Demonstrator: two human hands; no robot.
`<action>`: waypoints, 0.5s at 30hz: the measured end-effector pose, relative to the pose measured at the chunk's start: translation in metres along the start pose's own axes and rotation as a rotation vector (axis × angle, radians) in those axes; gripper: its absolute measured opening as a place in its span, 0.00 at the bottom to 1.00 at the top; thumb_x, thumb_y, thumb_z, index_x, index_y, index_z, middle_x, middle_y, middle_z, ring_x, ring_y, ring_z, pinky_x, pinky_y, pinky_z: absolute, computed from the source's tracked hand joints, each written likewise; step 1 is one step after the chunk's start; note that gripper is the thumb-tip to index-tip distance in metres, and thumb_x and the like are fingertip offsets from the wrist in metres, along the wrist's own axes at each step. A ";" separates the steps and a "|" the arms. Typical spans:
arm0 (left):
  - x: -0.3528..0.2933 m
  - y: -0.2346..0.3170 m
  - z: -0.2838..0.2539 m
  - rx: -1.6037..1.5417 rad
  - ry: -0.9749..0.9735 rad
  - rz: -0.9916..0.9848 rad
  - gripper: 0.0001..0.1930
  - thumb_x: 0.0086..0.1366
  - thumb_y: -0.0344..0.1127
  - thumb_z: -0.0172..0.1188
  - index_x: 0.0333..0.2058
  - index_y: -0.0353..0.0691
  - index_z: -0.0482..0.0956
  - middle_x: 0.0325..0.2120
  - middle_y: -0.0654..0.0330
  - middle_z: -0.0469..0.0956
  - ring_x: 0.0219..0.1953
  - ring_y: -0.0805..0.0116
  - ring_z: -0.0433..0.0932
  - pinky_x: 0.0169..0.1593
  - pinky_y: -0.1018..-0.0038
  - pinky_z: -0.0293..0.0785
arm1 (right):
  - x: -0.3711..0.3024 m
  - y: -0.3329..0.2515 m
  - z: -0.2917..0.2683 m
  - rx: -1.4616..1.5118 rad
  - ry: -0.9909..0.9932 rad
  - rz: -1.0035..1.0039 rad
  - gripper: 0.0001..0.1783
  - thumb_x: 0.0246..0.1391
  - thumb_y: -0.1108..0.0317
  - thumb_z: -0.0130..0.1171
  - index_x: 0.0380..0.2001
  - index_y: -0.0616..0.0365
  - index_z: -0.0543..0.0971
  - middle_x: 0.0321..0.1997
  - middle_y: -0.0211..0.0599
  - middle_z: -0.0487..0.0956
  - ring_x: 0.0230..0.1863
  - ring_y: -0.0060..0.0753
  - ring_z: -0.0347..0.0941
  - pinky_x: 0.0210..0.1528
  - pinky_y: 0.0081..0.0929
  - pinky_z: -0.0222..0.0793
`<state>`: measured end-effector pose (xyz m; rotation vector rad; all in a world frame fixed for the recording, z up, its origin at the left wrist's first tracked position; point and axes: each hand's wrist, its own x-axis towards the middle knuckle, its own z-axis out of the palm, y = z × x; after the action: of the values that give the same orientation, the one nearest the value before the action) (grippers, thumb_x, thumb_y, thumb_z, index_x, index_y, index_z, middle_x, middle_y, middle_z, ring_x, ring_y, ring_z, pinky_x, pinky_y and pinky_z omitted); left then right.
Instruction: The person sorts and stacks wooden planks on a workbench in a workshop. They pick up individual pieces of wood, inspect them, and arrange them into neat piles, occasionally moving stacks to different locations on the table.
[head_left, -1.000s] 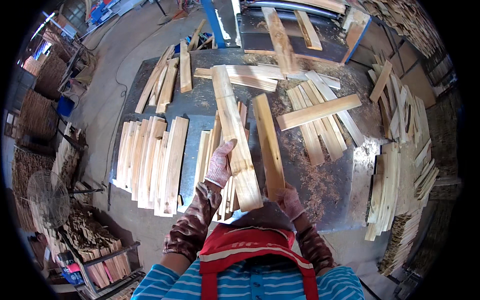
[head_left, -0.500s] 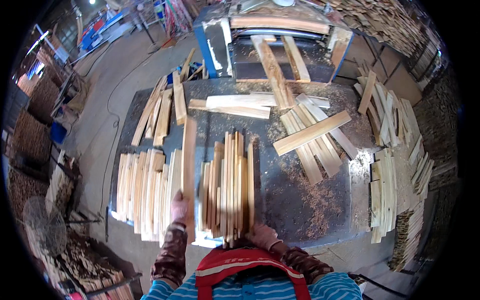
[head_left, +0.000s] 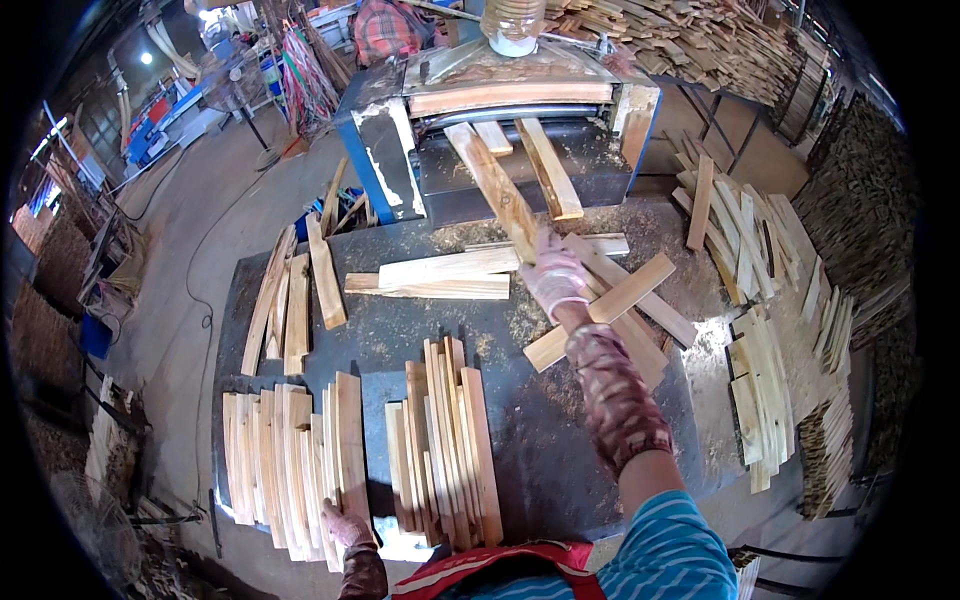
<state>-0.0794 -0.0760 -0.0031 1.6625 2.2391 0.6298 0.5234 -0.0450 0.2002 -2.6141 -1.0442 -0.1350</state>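
My right hand [head_left: 556, 278], in a pale pink glove, stretches far forward over the dark table. Its fingers close on the near end of a long brown-streaked wooden board [head_left: 495, 185], whose far end lies on the machine's bed. My left hand [head_left: 346, 526], also gloved, rests low against the near ends of the left row of boards [head_left: 290, 460], its fingers partly extended. A wider board [head_left: 350, 440] stands at that row's right side. Right of it lies a second bundle of boards [head_left: 440, 450], which neither hand touches.
A blue-sided planer-like machine [head_left: 380, 165] stands at the table's far edge, with another board [head_left: 548, 165] on its bed. Crossed boards [head_left: 610, 305] lie right of centre among wood shavings. Loose boards [head_left: 290, 310] lie at the far left, and a pile [head_left: 765, 400] sits at the right.
My right hand has left the near side of the middle bundle and reached forward to the long board. The board my left hand held raised now lies along the left row. The view has shifted.
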 end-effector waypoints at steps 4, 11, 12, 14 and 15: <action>0.006 0.060 -0.007 -0.061 -0.044 0.199 0.24 0.62 0.23 0.54 0.59 0.36 0.70 0.51 0.44 0.74 0.55 0.45 0.73 0.58 0.57 0.70 | -0.033 -0.005 0.030 0.303 -0.442 0.145 0.38 0.50 0.56 0.63 0.59 0.62 0.61 0.44 0.52 0.78 0.46 0.51 0.78 0.50 0.41 0.76; -0.014 0.119 0.029 0.088 -0.643 0.189 0.42 0.64 0.54 0.61 0.69 0.39 0.54 0.62 0.40 0.67 0.66 0.46 0.65 0.65 0.65 0.64 | -0.257 0.037 0.084 0.633 -0.543 0.234 0.60 0.39 0.55 0.72 0.71 0.60 0.49 0.60 0.58 0.72 0.52 0.53 0.76 0.56 0.40 0.72; -0.011 0.087 0.052 -0.028 -0.612 0.143 0.41 0.64 0.55 0.60 0.69 0.40 0.55 0.62 0.40 0.67 0.63 0.44 0.68 0.61 0.64 0.68 | -0.293 0.035 0.089 0.528 -0.564 0.275 0.58 0.39 0.56 0.71 0.70 0.60 0.51 0.60 0.56 0.73 0.51 0.52 0.77 0.55 0.39 0.73; 0.002 0.037 0.091 -0.165 -0.665 0.176 0.40 0.65 0.56 0.58 0.67 0.39 0.57 0.57 0.41 0.71 0.58 0.45 0.71 0.57 0.61 0.69 | -0.342 0.026 0.078 0.594 -0.725 0.478 0.45 0.40 0.59 0.70 0.62 0.63 0.65 0.51 0.51 0.78 0.43 0.47 0.80 0.48 0.36 0.75; 0.006 0.018 0.100 -0.233 -0.687 0.189 0.39 0.65 0.56 0.58 0.67 0.39 0.58 0.54 0.41 0.73 0.56 0.45 0.73 0.55 0.60 0.70 | -0.357 0.031 0.084 0.658 -0.751 0.432 0.37 0.42 0.58 0.68 0.56 0.62 0.69 0.47 0.48 0.79 0.43 0.47 0.80 0.47 0.36 0.76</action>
<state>-0.0194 -0.0479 -0.0808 1.6523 1.4837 0.2766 0.2817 -0.2724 0.0399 -2.1857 -0.5219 1.1509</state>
